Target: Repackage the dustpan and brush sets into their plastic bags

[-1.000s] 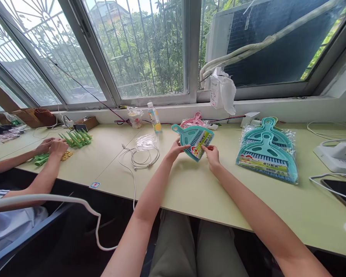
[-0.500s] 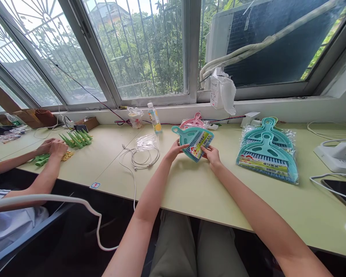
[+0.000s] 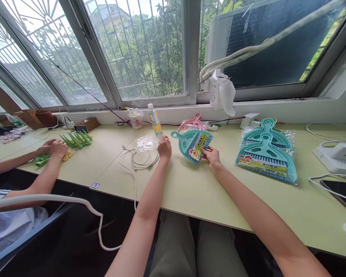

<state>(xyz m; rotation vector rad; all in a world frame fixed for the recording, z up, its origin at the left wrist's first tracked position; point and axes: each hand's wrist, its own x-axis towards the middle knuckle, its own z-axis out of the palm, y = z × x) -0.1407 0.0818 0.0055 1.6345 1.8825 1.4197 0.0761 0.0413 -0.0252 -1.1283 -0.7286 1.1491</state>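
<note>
My right hand [image 3: 211, 155] grips the lower right edge of a teal mini dustpan and brush set [image 3: 190, 144], with the thumb over its printed label card. The set is tilted, its handle pointing up and left. To its left, my left hand [image 3: 165, 148] is closed, fingers curled. What those fingers hold, if anything, is hidden. Beside that hand lie clear plastic bags [image 3: 145, 143] and a coiled white cable [image 3: 144, 158]. Behind the held set is a pink dustpan set [image 3: 193, 123].
Two more teal dustpan sets [image 3: 266, 154], wrapped in clear plastic, lie on the right. A drink bottle [image 3: 154, 119] stands near the window sill. A power strip [image 3: 334, 157] and phone [image 3: 341, 192] lie far right. At left, a co-worker's hands [image 3: 53, 148] handle green pieces.
My left hand has let go of the dustpan set and moved left toward the plastic bags, its fingers now curled. My right hand still holds the set, nearly in place.
</note>
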